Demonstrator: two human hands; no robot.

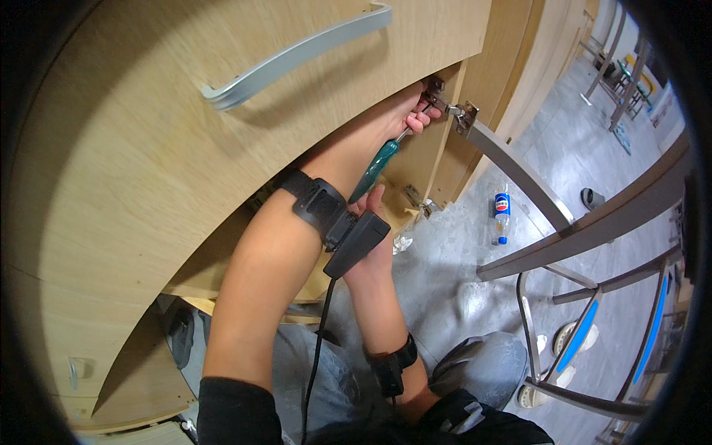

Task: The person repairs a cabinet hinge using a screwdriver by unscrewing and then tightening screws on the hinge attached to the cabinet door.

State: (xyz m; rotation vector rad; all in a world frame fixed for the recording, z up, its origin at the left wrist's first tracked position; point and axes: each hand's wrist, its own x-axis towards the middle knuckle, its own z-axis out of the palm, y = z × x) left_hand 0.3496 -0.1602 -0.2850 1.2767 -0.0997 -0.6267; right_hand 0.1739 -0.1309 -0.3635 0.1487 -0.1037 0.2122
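Note:
A screwdriver (377, 167) with a dark green handle slants up toward a metal cabinet hinge (437, 95) on the inner side of a wooden cabinet. My left hand (420, 117) reaches in under a light wood panel, its fingers curled around the thin shaft close to the hinge. Part of that hand is hidden by the panel's edge. Lower down, my right hand (373, 202) grips the butt end of the handle, partly covered by the black device (356, 241) strapped to my left forearm. A second hinge (415, 196) sits lower on the cabinet side.
A curved silver handle (297, 59) is on the wood panel. To the right stands a metal-framed chair or stool (586, 237) with blue strips. A plastic bottle (502, 215) with a blue label lies on the grey floor (452, 259). A black cable (315, 363) hangs from my forearm device.

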